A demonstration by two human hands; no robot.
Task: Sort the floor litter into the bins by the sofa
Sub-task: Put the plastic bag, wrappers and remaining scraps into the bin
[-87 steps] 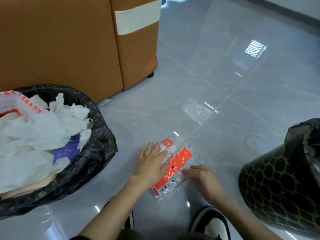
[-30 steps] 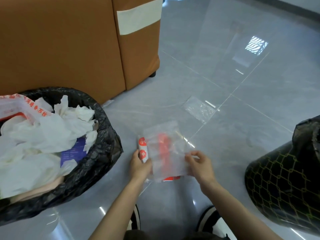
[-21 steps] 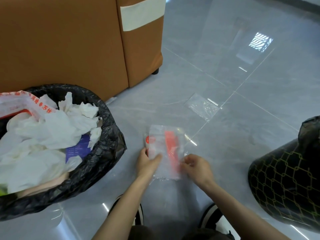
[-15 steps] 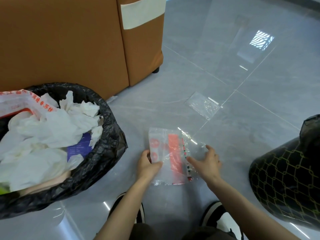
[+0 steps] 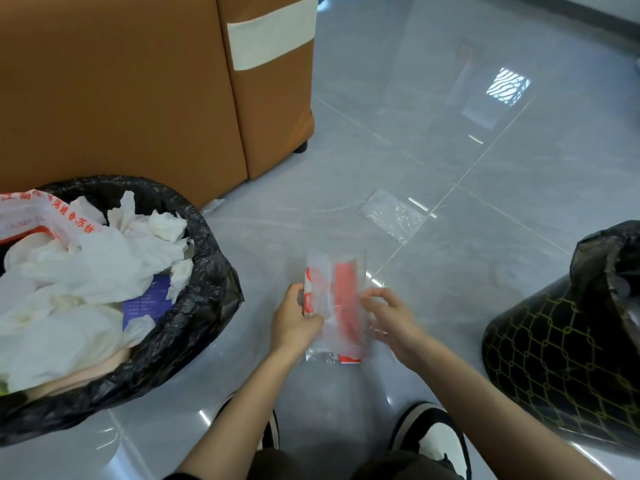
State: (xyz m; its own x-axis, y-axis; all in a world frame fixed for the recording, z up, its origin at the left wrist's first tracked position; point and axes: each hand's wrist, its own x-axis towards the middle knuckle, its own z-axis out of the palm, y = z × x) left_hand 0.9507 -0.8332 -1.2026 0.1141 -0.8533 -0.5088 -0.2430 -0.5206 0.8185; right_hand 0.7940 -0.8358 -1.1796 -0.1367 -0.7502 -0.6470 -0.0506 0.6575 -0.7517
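- Left bin nearly full — tissues, wrappers.
- Left hand pinches red-printed wrapper; right hand fingers half-curled at its edge — grip unclear.
- Clear bag remains on floor.

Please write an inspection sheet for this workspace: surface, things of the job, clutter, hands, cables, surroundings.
Surface: glossy grey tiled floor, with reflections.
Job's things: clear plastic wrapper with red print, held up between both hands; clear flat plastic bag lying on the floor farther away; black-lined bin full of white tissues at left; black bin with gold lattice pattern at right, contents hidden.
Clutter: small clear scrap at the sofa's base.
Hands: left hand grips the wrapper's left edge; right hand touches its right side.
Cables: nothing seen.
Surroundings: orange-brown leather sofa; black-and-white shoes.
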